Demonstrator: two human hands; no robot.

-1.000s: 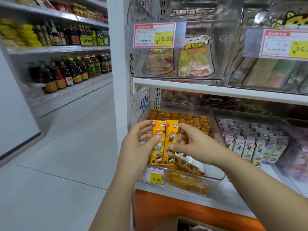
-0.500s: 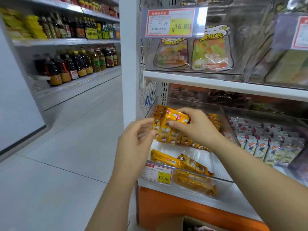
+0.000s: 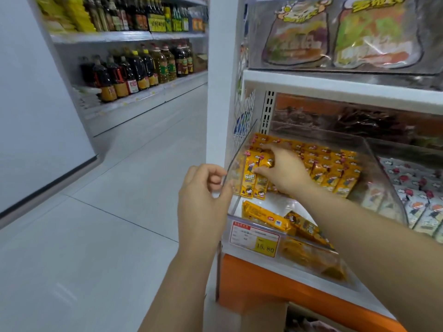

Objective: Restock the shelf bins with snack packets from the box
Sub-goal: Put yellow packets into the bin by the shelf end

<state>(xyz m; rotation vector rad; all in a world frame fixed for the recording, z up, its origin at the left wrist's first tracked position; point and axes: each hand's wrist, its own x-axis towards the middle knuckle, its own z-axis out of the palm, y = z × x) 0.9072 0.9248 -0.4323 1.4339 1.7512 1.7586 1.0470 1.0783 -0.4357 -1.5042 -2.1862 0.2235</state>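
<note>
I see a shop aisle from a head-worn camera that looks down at two bare arms reaching towards a snack shelf on the right.

The right hand [image 3: 285,171] is inside a clear plastic bin [image 3: 311,257] on the lower shelf. Its fingers are curled over the top of two yellow snack packets [image 3: 254,179] and its thumb presses on their fronts. It holds them upright, side by side, at the bin's left end, just inside the clear side wall. Behind and to the right of them, rows of matching yellow packets [image 3: 335,168] stand packed together across the back of the bin. A few loose packets [image 3: 263,213] lie flat on the bin floor near the front.

The left hand [image 3: 203,195] is outside the bin, at the front edge of that side wall, with its fingers curled and its thumb close to them. I cannot tell whether it pinches the wall or only hovers beside it.

A red, white and yellow price tag [image 3: 255,238] on the bin's front reads 15.80. The neighbouring bin [image 3: 393,188] to the right holds pale packets with cartoon figures. Above, a white shelf board [image 3: 335,85] carries a bin of large printed bags [image 3: 299,37]. An orange panel [image 3: 263,283] runs below the lower shelf. Across the pale tiled floor [image 3: 107,212], another shelf unit holds dark and golden bottles [image 3: 134,68].
</note>
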